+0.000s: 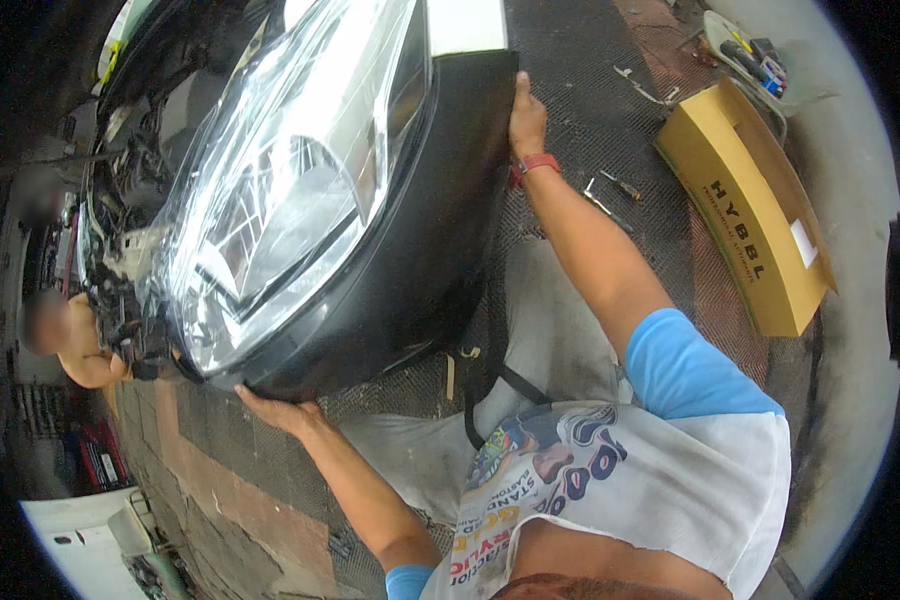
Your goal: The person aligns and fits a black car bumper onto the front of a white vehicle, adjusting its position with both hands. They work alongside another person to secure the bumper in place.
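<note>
A black car bumper (420, 250) curves round a large headlight (300, 210) that has clear plastic film over it. My left hand (278, 408) grips the bumper's lower edge from underneath, its fingers partly hidden behind it. Higher up on the right, my right hand (528, 118) holds the bumper's side edge just below a white body panel (467, 25). The thumb lies along the outside; the other fingers are partly out of sight. A red band circles the right wrist.
An open cardboard box (740, 215) lies on the right. Beyond it, a pale tray (745, 60) holds tools. A screwdriver (622, 185) and another slim tool (605, 205) rest on the ridged floor mat (585, 90). At the left, another person (85, 340) is beside the car's front.
</note>
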Motion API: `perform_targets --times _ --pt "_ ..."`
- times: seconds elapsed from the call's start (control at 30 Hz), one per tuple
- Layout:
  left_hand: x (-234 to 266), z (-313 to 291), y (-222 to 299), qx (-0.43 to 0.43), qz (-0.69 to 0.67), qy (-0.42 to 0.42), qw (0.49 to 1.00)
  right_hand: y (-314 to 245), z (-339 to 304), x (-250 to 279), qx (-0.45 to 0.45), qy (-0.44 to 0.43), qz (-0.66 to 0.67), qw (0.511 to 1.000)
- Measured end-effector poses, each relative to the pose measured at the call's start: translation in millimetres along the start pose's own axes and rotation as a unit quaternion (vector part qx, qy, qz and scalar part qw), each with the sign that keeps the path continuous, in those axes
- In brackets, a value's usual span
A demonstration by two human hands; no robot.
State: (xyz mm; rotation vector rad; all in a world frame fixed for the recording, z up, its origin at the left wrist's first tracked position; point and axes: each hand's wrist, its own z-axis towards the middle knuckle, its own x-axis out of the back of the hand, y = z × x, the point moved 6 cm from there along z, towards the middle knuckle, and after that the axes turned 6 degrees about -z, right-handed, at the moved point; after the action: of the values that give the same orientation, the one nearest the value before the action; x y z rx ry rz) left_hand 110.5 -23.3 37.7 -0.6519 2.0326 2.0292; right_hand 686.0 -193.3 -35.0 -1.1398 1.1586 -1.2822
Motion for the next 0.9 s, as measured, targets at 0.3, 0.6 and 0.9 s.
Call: perform_targets --times 0.3,0.6,0.9 --pt "2 12 0 0.002 -0.007 -0.025 1.000 -2 3 -6 -0.036 -0.003 0.025 0.999" --pt "18 -5 21 -0.006 0.087 0.090 0.992 -4 -9 -11 -0.099 -0.070 0.091 0.988" --pt "-73 -92 11 -0.488 0.520 -0.152 0.685 22 30 -9 0.038 0.075 -0.036 0.996"
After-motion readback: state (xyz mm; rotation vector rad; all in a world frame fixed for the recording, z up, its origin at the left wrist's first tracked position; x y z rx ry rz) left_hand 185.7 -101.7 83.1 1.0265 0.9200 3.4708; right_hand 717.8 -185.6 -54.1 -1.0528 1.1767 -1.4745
